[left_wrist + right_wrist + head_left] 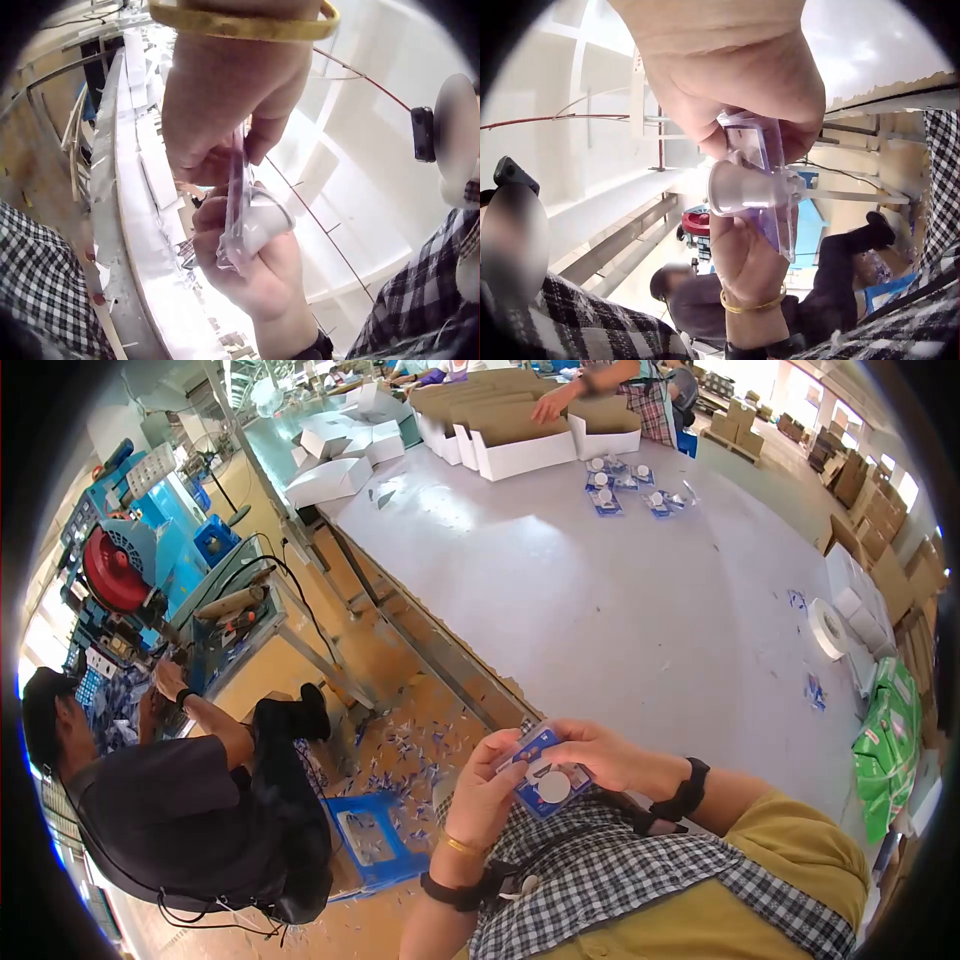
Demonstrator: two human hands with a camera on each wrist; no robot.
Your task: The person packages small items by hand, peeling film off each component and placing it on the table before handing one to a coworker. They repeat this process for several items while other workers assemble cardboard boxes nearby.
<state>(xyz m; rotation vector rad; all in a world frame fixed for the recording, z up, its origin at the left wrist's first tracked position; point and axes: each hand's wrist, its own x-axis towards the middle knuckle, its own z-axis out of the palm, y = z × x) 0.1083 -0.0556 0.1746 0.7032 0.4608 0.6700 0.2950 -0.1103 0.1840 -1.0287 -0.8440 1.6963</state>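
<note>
Clear plastic and blue printed card make up the small pack (532, 794), held before the apron (610, 900) by the near edge of the table. Both hands grip it: the left hand (482, 795) pinches its left side, the right hand (605, 758) its far right part. It looks light; the card should flex a little, while the plastic is probably thin, slick and easily dented. Its white cup (553, 787) juts from the face, so the flat margins seem the safest hold, with thumbs kept off the cup.

Just beyond the hands, the table (610, 630) has a rough, chipped left edge that could snag thin plastic; past it is a drop to the littered floor (410, 745). Broad room for moving stretches over the tabletop, bounded on the right by a green bag (888, 745) and a white roll (827, 628). At the far side, similar packs (604, 498) lie in a loose cluster, just nearer than the white boxes (525, 458).
</note>
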